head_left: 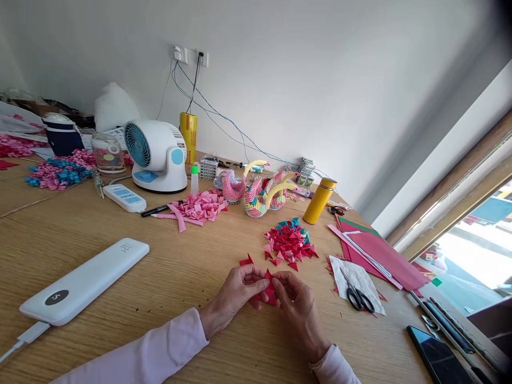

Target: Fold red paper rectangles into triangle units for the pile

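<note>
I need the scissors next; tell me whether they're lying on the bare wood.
No, the scissors lie on a crumpled white paper sheet, right of both hands, not directly on the wooden table.

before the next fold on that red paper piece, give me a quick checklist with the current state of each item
1. Both hands on the red paper piece: ok, left hand and right hand pinch it together.
2. Piece clear of the pile of folded triangles: ok, the pile lies apart, farther up the table.
3. Crease sharp and aligned: cannot tell, fingers cover most of it.
4. Scissors out of the way: ok, on white paper to the right, untouched.
5. Loose red triangle nearby: ok, just beyond the left hand, not under it.
</note>
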The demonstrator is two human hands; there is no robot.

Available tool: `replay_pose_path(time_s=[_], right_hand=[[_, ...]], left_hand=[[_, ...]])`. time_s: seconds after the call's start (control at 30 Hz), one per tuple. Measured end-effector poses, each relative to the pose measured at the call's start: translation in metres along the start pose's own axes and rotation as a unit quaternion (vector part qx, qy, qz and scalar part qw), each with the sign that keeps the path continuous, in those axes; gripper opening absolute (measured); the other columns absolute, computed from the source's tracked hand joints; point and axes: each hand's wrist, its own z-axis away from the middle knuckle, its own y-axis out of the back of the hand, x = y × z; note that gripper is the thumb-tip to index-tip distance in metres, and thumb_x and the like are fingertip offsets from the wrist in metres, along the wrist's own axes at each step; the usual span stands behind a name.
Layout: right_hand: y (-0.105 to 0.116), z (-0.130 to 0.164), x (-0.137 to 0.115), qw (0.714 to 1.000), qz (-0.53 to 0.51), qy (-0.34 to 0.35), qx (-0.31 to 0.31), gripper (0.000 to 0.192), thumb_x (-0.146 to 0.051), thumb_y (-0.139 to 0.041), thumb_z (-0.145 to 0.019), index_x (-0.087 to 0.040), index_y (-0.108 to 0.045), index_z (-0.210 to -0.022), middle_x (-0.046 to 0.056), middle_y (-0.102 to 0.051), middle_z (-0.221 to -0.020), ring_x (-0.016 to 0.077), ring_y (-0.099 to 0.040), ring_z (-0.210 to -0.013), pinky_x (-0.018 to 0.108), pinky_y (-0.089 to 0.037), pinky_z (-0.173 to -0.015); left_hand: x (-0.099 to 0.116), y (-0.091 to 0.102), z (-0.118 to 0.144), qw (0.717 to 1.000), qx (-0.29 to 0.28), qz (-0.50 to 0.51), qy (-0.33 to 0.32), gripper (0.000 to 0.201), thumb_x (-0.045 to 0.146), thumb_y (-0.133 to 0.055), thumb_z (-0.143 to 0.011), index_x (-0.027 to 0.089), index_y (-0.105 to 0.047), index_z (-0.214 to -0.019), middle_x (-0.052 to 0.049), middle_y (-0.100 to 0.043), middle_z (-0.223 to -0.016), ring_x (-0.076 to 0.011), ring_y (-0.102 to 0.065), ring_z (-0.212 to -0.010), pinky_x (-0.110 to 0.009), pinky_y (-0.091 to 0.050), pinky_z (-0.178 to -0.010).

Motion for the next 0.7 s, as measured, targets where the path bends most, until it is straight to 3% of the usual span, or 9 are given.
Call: replay_pose_path(time_s=[0.17,0.4,0.7], right_hand=[[-0.0018,-0.0005,0.0050,1.000,0.025,0.012,0.011,0.026,-0.039,-0.052,-0.087,-0.015,-0.062,-0.084,0.002,-0.062,-0.064,0.0125,-0.055,-0.054,0.020,-0.042,-0.048],[-0.0018,-0.0024,0.0041,0.998,-0.054,-0.017,-0.013,0.029,-0.043,-0.055,-0.085,-0.014,-0.060,-0.079,0.000,-0.056,-0.061,0.0097,-0.049,-0.050,0.019,-0.039,-0.044],[-0.0014,-0.0037,0.0008,0.993,-0.105,-0.039,-0.036,0.033,-0.045,-0.058,-0.082,-0.013,-0.060,-0.076,0.001,-0.056,-0.062,0.0096,-0.048,-0.052,0.019,-0.039,-0.045]], left_hand=[[0.0049,-0.0026,0.0017,1.000,0.008,0.018,0.020,0.032,0.036,-0.072,-0.069,0.009,-0.063,-0.085,-0.005,-0.064,-0.076,-0.0146,-0.064,-0.061,-0.018,-0.048,-0.043],[0.0027,-0.0012,0.0006,1.000,-0.004,0.015,0.014,0.033,0.038,-0.065,-0.077,0.008,-0.065,-0.091,-0.008,-0.067,-0.076,-0.0167,-0.066,-0.070,-0.018,-0.049,-0.049],[0.0009,-0.0010,-0.0014,0.999,-0.010,-0.027,-0.024,0.035,0.039,-0.064,-0.076,0.011,-0.055,-0.095,-0.005,-0.063,-0.078,-0.0181,-0.065,-0.065,-0.024,-0.052,-0.046]])
